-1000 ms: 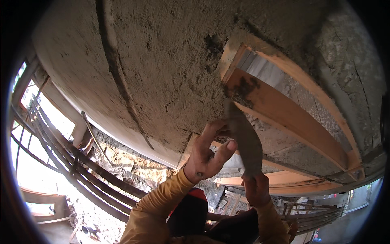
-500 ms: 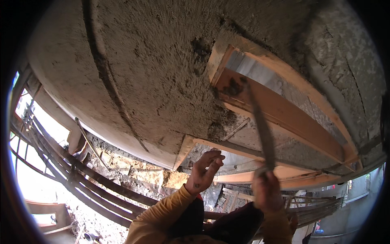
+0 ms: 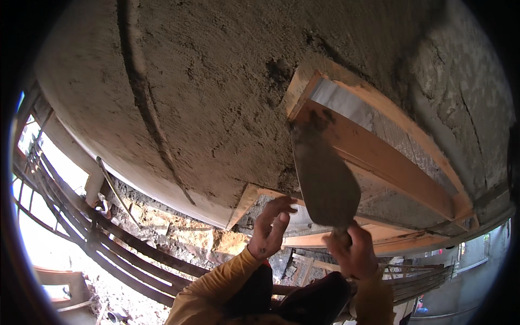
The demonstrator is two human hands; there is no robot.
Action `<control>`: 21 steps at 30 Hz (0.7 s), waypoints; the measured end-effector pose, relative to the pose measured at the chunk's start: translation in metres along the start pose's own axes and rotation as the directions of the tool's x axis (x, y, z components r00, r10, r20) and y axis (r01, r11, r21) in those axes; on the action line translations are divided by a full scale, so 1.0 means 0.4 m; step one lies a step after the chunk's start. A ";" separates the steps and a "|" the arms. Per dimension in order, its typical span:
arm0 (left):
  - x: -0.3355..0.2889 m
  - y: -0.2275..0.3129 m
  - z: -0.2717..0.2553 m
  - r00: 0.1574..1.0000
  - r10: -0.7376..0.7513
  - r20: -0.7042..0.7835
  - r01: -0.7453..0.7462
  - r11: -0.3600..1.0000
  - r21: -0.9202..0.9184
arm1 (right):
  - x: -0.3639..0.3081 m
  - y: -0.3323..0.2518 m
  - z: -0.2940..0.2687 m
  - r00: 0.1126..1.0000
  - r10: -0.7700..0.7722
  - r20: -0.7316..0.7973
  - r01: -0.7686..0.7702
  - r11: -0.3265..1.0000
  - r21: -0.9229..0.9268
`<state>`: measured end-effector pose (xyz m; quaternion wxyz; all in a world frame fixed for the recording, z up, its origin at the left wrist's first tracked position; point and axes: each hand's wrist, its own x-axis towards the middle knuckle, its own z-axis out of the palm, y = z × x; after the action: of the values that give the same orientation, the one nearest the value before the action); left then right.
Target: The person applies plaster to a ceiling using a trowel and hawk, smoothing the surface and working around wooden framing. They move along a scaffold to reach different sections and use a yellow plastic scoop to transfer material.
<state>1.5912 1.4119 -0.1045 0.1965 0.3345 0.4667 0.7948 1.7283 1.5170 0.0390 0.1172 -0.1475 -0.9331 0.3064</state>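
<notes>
Right hand point(image 3: 355, 252) grips the trowel point(image 3: 324, 181) by its handle, fingers wrapped tight; blade tip meets the wooden frame point(image 3: 379, 157) in the rough ceiling point(image 3: 206, 92). Left hand point(image 3: 269, 227) hangs free, fingers loosely spread. Blade judged stiff, mortar-slick; handle is the sound hold.

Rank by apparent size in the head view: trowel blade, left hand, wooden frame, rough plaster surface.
1. Rough plaster surface, fills most of the view.
2. Wooden frame.
3. Trowel blade.
4. Left hand.
The blade sits nearer the camera than the frame, so only apparent size is ranked.
</notes>
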 end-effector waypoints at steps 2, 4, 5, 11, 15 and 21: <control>0.027 0.049 0.007 0.973 0.224 -0.059 -0.224 0.974 0.007 | -0.030 0.001 0.008 0.989 0.132 0.064 -0.142 0.971 0.195; 0.088 0.092 0.048 0.880 0.473 -0.039 -0.465 0.875 0.135 | -0.043 0.021 0.009 0.962 0.218 0.162 -0.265 0.883 0.388; 0.114 0.133 0.070 0.843 0.537 -0.018 -0.530 0.836 0.142 | -0.032 0.014 -0.006 0.960 0.168 0.224 -0.247 0.886 0.394; 0.222 0.245 0.198 0.711 0.688 -0.148 -0.578 0.691 0.434 | 0.016 -0.023 -0.080 0.995 0.083 0.057 -0.081 0.996 -0.033; 0.260 0.234 0.216 0.719 0.653 -0.236 -0.484 0.715 0.504 | 0.081 -0.068 -0.088 0.955 0.258 0.144 -0.291 0.904 0.314; 0.210 0.167 0.198 0.754 0.607 -0.250 -0.443 0.752 0.488 | 0.075 -0.031 -0.050 0.955 0.237 0.176 -0.263 0.954 0.145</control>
<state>1.5891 1.4803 0.0104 -0.2104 0.3201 0.5319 0.7552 1.7042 1.5286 0.0659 0.0155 -0.2299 -0.8840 0.4067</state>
